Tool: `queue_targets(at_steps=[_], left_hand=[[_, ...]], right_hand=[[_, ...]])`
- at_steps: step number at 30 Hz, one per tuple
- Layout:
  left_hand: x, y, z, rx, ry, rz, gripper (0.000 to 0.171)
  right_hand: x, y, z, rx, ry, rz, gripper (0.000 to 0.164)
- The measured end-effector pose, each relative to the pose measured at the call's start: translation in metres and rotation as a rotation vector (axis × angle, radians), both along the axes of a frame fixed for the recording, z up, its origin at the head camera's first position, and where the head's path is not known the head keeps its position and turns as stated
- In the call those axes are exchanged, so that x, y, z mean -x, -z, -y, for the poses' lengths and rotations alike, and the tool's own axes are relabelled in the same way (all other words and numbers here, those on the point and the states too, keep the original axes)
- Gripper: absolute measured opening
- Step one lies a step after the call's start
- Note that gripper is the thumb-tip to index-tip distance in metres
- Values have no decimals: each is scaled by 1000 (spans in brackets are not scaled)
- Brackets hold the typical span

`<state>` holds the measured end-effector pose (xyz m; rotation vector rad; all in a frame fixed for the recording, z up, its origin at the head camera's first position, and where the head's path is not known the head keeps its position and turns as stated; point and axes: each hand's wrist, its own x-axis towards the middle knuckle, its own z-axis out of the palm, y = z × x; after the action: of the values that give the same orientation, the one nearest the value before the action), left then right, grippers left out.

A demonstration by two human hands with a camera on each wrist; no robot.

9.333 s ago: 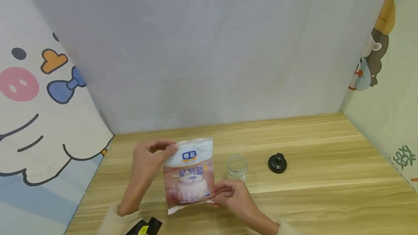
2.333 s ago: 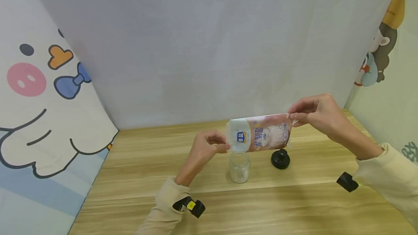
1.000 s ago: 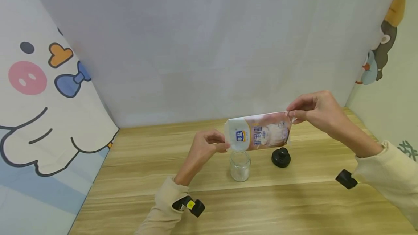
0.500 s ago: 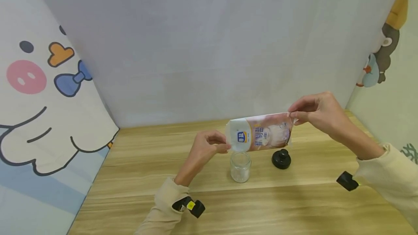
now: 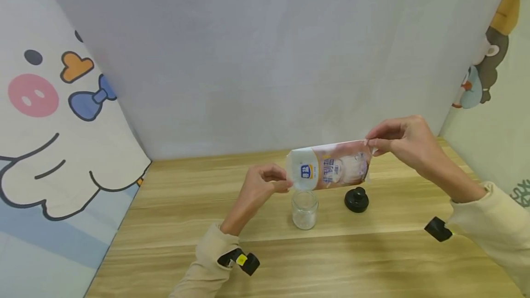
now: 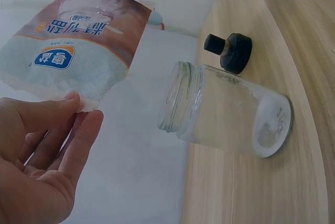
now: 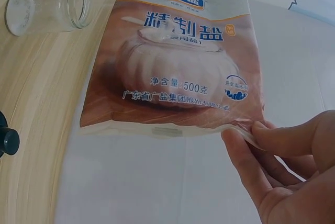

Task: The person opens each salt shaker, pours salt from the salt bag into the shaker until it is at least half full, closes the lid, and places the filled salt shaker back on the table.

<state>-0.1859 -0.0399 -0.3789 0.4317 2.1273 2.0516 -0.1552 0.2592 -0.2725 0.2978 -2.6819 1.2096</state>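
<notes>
A pink-and-white bag of salt (image 5: pixel 337 167) is held tilted on its side above the table, its white end low over a glass jar (image 5: pixel 304 215). My left hand (image 5: pixel 258 187) pinches a corner of that white end between thumb and fingers. At the bag's raised bottom corner, my right hand (image 5: pixel 407 144) pinches the edge. The jar stands upright and uncovered; white grains (image 6: pixel 271 124) cover its base in the left wrist view. Whether salt is flowing cannot be made out. The bag's printed front (image 7: pixel 178 72) faces the right wrist camera.
A black lid with a knob (image 5: pixel 356 200) lies on the wooden table (image 5: pixel 186 206), right of the jar. A pale cloth wall (image 5: pixel 265 59) rises behind the table, with cartoon-printed panels at both sides. Black wrist cameras (image 5: pixel 248 263) project from the sleeves.
Since the earliest frame, the bag has moved right and turned from upright to sideways over the jar, with my right hand raised. Over the last second it has barely moved.
</notes>
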Motion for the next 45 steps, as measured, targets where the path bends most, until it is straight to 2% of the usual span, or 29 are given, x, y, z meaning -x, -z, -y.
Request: queue_targets(at_steps=[16,33,38,45], left_hand=[[-1,1,1,-7,5,-5,11],[2,3,0,-20,12,-14,11],[1,3,1,-21,18,-29,11],[0,4,3,-21,32,-39,10]], right_hand=[[0,-2,1,-28,8,-10,11],[-3,-1,2,-10,47,-29,7],[-4,-1,3,-6,41,-36,7],[-4,-1,2,-32,-7,-74,9]])
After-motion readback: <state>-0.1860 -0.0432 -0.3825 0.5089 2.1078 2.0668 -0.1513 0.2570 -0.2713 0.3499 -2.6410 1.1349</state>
